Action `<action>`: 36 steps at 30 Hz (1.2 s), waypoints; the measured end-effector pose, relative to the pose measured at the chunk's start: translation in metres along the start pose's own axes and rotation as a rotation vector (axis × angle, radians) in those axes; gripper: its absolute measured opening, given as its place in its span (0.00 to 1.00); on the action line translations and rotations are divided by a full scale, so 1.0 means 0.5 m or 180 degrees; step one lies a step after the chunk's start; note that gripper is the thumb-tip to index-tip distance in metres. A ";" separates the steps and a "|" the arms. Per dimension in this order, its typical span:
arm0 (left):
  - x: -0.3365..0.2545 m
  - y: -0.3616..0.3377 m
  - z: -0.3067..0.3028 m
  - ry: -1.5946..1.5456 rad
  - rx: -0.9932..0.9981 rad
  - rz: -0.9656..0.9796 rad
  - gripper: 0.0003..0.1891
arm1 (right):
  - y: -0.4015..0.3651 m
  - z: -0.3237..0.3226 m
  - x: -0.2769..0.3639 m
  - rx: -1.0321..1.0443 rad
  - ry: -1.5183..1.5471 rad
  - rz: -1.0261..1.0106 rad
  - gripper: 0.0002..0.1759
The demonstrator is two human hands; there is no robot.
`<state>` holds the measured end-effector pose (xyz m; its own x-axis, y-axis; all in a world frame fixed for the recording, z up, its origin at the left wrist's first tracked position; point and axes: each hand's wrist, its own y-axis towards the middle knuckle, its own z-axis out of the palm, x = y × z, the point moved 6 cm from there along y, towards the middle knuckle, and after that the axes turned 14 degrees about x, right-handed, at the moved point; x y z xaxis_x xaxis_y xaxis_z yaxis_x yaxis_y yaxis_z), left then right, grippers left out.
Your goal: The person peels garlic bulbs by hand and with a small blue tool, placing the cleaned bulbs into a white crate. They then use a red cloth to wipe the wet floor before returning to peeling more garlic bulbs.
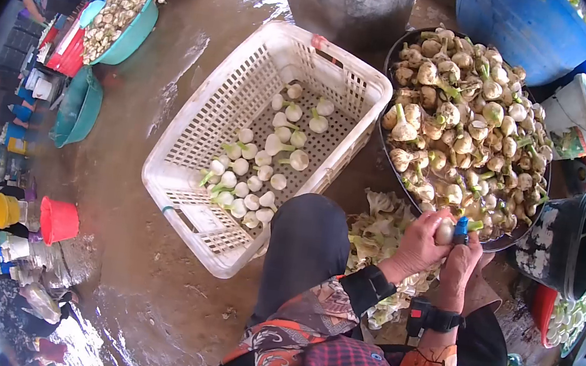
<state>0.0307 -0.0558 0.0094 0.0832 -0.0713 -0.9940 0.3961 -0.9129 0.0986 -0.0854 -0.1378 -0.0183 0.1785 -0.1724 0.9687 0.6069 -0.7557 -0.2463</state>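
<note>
Over the near rim of a wide round basin, my left hand is closed around a pale garlic bulb. My right hand, close beside it, grips a small blue tool; its blade or tip cannot be made out. A green stem sticks out just past the tool. Unpeeled garlic bulbs with brownish skins and cut stems fill the basin. To the left, a white plastic basket holds several clean white garlic bulbs on its perforated bottom.
Garlic peelings lie on the wet floor below my hands. A blue barrel, a white bucket and a black bucket crowd the right. A teal tub of garlic and a red bucket stand left, near other people.
</note>
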 end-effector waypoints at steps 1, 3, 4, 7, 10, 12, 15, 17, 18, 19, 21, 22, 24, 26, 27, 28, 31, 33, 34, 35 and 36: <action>-0.002 0.001 -0.008 -0.0133 0.0078 -0.0077 0.29 | -0.008 0.008 0.016 0.0049 0.0254 -0.0162 0.18; -0.011 -0.004 -0.019 -0.0058 0.0053 0.0021 0.26 | -0.034 0.039 0.065 0.0124 0.0768 -0.0461 0.20; -0.008 -0.006 -0.017 -0.0025 0.0111 -0.0012 0.27 | -0.035 0.025 0.057 0.0287 0.0369 -0.0449 0.30; 0.017 0.001 0.008 -0.1527 0.0675 -0.0583 0.24 | -0.056 0.030 0.098 0.0460 0.0128 -0.0396 0.51; 0.026 0.002 0.020 -0.1710 0.0888 -0.0749 0.23 | -0.053 -0.007 0.054 0.0355 0.0193 -0.0489 0.34; 0.037 -0.011 0.032 -0.2142 0.0830 -0.1118 0.25 | -0.055 0.001 0.061 0.0089 0.0352 -0.0398 0.17; 0.049 -0.022 0.043 -0.3026 0.0904 -0.1379 0.24 | -0.062 0.011 0.086 -0.0209 0.0082 -0.0474 0.12; 0.058 -0.027 0.044 -0.4043 0.1099 -0.1425 0.23 | -0.069 0.015 0.099 -0.0311 0.0298 -0.0506 0.13; 0.061 -0.026 0.045 -0.3745 0.1031 -0.1381 0.23 | -0.069 0.014 0.093 -0.0297 0.0440 -0.0641 0.13; 0.061 -0.029 0.045 -0.3830 0.0968 -0.1403 0.23 | -0.065 0.009 0.084 -0.0295 0.0577 -0.0787 0.13; 0.048 -0.028 0.045 -0.4009 0.0858 -0.1424 0.22 | -0.063 0.007 0.092 -0.0263 0.0965 -0.0895 0.14; 0.075 -0.035 0.050 -0.4372 0.0875 -0.1473 0.24 | -0.067 0.008 0.092 -0.0226 0.1227 -0.0833 0.14; 0.102 -0.029 0.047 -0.4103 0.0742 -0.1792 0.26 | -0.073 0.010 0.085 -0.0304 0.1276 -0.0667 0.14; 0.099 -0.029 0.039 -0.3385 0.0314 -0.2104 0.27 | -0.071 0.000 0.075 -0.0526 0.0843 -0.0479 0.14; 0.085 -0.029 0.042 -0.3068 0.0381 -0.1966 0.26 | -0.076 0.000 0.082 -0.0504 0.0422 -0.0556 0.13; 0.075 -0.033 0.045 -0.2752 0.0438 -0.1832 0.25 | -0.085 0.004 0.085 -0.0475 0.0004 -0.0619 0.13; 0.087 -0.038 0.042 -0.3231 0.0531 -0.1571 0.21 | -0.091 0.011 0.056 -0.0392 0.0853 -0.0434 0.13; 0.092 -0.034 0.049 -0.4343 0.0748 -0.1481 0.21 | -0.084 0.016 0.032 -0.0323 0.2092 -0.0208 0.14; 0.092 -0.034 0.056 -0.4501 0.0960 -0.1429 0.22 | -0.079 0.010 0.022 -0.0324 0.2348 -0.0235 0.14; 0.083 -0.034 0.060 -0.4527 0.1057 -0.1332 0.24 | -0.073 0.000 0.005 -0.0476 0.2687 -0.0242 0.15; 0.071 -0.036 0.066 -0.4553 0.1158 -0.1240 0.25 | -0.064 -0.009 -0.012 -0.0637 0.3027 -0.0250 0.16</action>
<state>-0.0037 -0.0554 -0.0295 -0.9802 0.0676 -0.1862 -0.0733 -0.9970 0.0237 -0.1094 -0.1154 -0.0159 -0.6099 -0.4886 0.6239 0.4319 -0.8650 -0.2553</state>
